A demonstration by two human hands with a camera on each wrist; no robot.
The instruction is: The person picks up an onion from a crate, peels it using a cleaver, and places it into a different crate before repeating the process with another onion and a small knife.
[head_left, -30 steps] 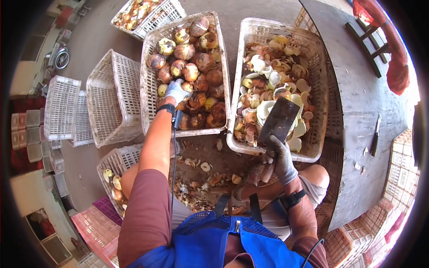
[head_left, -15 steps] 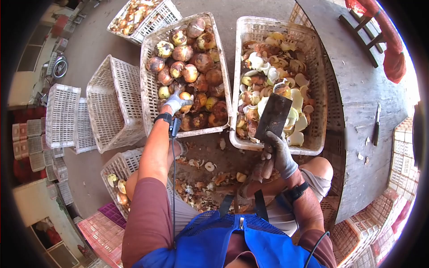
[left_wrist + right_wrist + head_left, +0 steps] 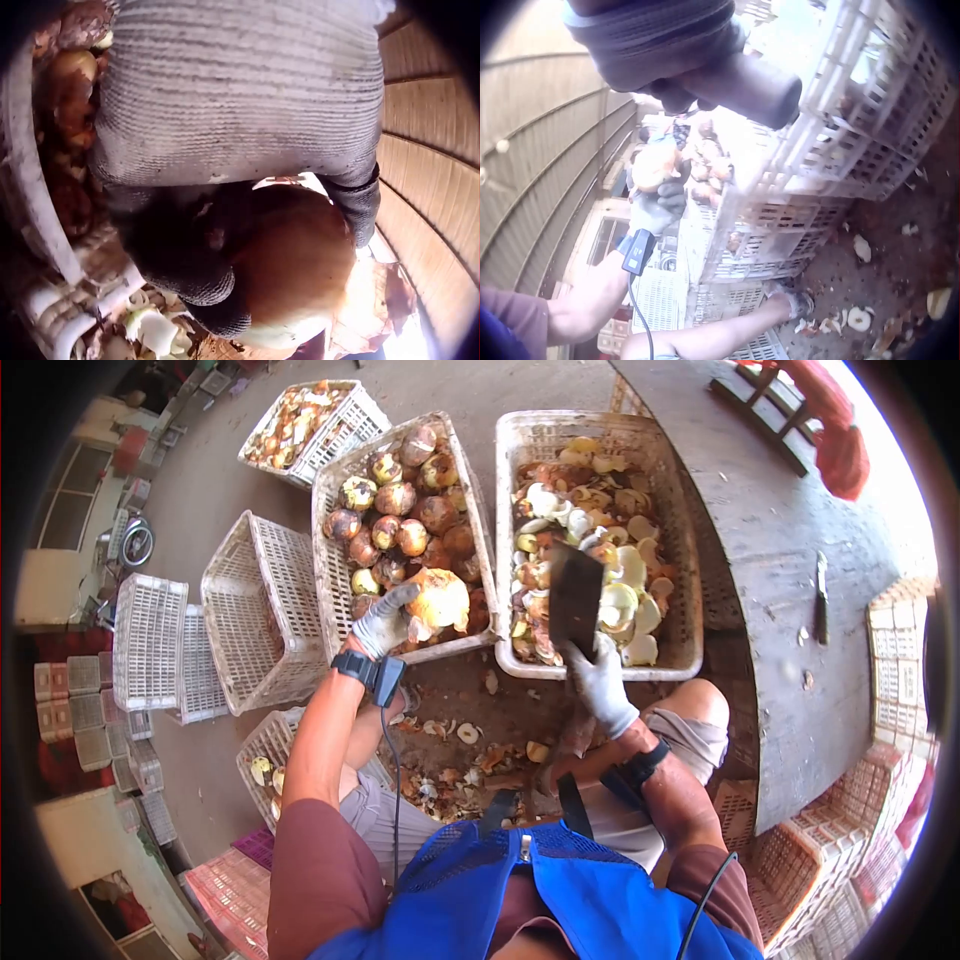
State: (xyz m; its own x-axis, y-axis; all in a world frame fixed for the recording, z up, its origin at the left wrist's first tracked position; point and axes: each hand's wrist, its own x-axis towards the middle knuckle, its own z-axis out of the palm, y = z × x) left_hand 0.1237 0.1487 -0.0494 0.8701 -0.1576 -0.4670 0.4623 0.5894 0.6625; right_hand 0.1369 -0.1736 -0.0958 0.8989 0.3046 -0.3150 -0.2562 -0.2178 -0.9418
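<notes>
My gloved left hand (image 3: 385,622) grips a large onion (image 3: 440,600) with loose papery skin, raised over the near end of a white crate of unpeeled onions (image 3: 318,550). In the left wrist view the gloved fingers (image 3: 217,319) curl round the brown-skinned onion (image 3: 300,259). My gloved right hand (image 3: 602,685) holds a dark, broad-bladed cleaver (image 3: 575,600) with its blade standing up in front of the peel crate (image 3: 690,590). That crate is heaped with onion skins and pale cut layers. In the head view the hand hides the cleaver's handle.
Left of the onion crate stand two white crates, one tipped (image 3: 262,610). Another full crate (image 3: 350,435) is at the back. A grey table (image 3: 790,660) with a knife (image 3: 822,600) runs along the right. Onion scraps (image 3: 468,733) litter the ground between the knees.
The left hand has picked an onion out of the crate and lifted it toward the middle. The right hand with the cleaver has shifted slightly left, the blade turning more upright.
</notes>
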